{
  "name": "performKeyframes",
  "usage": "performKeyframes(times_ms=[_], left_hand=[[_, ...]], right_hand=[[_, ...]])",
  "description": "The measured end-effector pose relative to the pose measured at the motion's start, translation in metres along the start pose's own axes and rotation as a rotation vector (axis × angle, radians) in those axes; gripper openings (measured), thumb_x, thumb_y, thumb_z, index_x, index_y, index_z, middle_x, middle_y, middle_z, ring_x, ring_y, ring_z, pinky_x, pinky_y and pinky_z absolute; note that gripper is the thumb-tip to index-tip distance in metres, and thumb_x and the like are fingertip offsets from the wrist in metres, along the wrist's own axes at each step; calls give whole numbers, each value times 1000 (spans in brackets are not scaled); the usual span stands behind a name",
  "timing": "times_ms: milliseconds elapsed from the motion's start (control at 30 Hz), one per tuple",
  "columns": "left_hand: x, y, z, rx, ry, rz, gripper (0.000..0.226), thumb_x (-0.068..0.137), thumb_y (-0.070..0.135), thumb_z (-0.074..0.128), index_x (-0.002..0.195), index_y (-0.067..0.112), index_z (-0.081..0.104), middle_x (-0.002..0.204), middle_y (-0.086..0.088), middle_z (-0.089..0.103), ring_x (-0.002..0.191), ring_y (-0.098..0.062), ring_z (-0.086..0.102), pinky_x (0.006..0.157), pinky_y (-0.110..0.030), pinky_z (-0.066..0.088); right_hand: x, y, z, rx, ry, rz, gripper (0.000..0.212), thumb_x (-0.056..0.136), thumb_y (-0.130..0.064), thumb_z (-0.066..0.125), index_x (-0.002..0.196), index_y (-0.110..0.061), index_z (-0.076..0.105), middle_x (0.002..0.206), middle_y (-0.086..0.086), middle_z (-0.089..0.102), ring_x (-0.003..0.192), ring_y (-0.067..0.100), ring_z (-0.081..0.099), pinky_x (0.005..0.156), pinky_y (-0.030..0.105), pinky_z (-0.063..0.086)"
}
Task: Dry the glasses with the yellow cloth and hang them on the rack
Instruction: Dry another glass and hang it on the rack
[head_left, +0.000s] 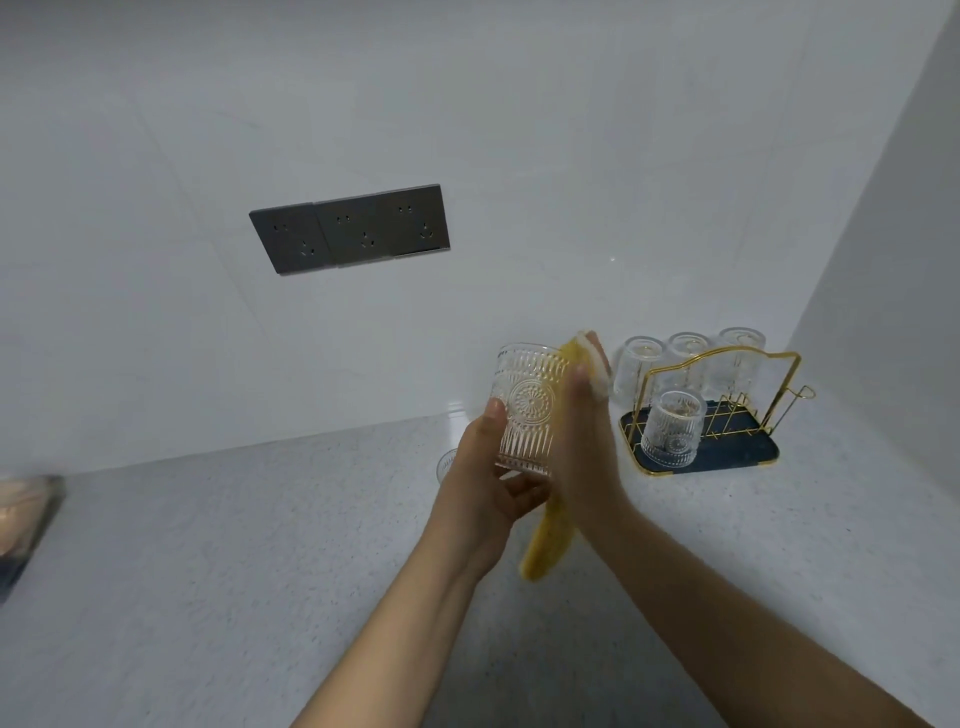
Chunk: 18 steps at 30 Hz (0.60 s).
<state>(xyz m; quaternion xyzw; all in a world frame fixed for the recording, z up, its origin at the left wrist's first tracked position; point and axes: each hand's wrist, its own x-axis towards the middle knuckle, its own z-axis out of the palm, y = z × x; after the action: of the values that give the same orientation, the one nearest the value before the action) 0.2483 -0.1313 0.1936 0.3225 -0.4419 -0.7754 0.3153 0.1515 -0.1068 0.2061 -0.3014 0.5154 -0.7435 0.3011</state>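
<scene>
Speckled countertop (208, 545) below, the left hand (480, 475) grips an embossed glass (527, 410) near its base; the right hand (584, 441) presses the yellow cloth (545, 545) flat against its side. Fragile, probably slippery; the ribbed wall offers the safest hold.

The speckled counter (208, 571) lies bare in front and to the left. At the right, the gold wire rack (727, 395) on its dark tray (748, 452) stands near the side wall (893, 260), with four glasses (674, 434) on it. Another glass (447, 464) stands behind the hands.
</scene>
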Motion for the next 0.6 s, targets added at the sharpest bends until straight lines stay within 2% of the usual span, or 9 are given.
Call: performKeyframes(times_ms=[33,100,167,267,300,367,433,533,600], left_hand=[[-1,2,1,6,-10,-24,69,81,61,58,131,15,55,123,-21,64,101,-36,66,96,-52,51],[0,3,1,87,1,-35,66,82,62,51,128,15,58,116,-19,69,95,-32,69,92,-48,54],[1,4,4,276,29,25,67,82,68,40,125,20,60,111,-9,72,98,-26,70,88,-42,57],[1,-1,8,450,49,191,82,76,81,37,139,29,44,131,-3,61,119,-23,60,98,-47,51],[2,-2,8,482,54,239,81,76,81,40,141,34,38,134,-1,58,122,-21,57,100,-46,49],[3,-1,9,508,24,295,65,80,71,53,133,35,46,128,2,62,116,-17,61,98,-45,50],[6,-1,7,440,-3,281,59,81,56,67,128,24,55,118,-7,68,107,-25,67,92,-50,53],[6,4,3,141,-27,185,68,78,50,67,135,16,51,123,-15,66,108,-33,66,90,-51,54],[7,8,-1,35,-83,142,71,77,51,66,138,17,49,128,-14,63,112,-33,64,92,-49,53]], right_hand=[[7,-6,-3,45,25,127,60,89,-59,31,132,-20,43,120,13,60,111,29,60,92,47,51],[12,-10,-7,44,88,269,60,92,-59,25,122,-16,53,101,11,67,93,28,67,84,46,55],[8,-13,-8,17,125,234,57,94,-56,22,121,-16,52,100,7,67,90,24,67,79,40,56],[2,-13,-7,-47,159,151,45,96,-50,20,112,-19,49,89,-2,63,83,15,65,67,27,54],[2,-13,-5,-71,144,122,47,96,-52,21,110,-17,49,88,-1,63,81,15,65,67,28,54],[1,-13,-2,-155,83,66,65,88,-65,26,116,-13,53,100,7,67,92,22,66,81,41,55],[-4,-11,-1,-157,-22,41,82,77,-76,30,130,-16,49,124,8,60,115,22,58,100,43,46],[-16,0,-3,-102,-211,-17,76,83,-69,29,144,-24,30,147,-1,39,134,11,38,111,30,33],[-25,7,-3,-125,-269,-84,63,89,-61,29,146,-35,19,151,-11,28,138,4,28,114,28,27]])
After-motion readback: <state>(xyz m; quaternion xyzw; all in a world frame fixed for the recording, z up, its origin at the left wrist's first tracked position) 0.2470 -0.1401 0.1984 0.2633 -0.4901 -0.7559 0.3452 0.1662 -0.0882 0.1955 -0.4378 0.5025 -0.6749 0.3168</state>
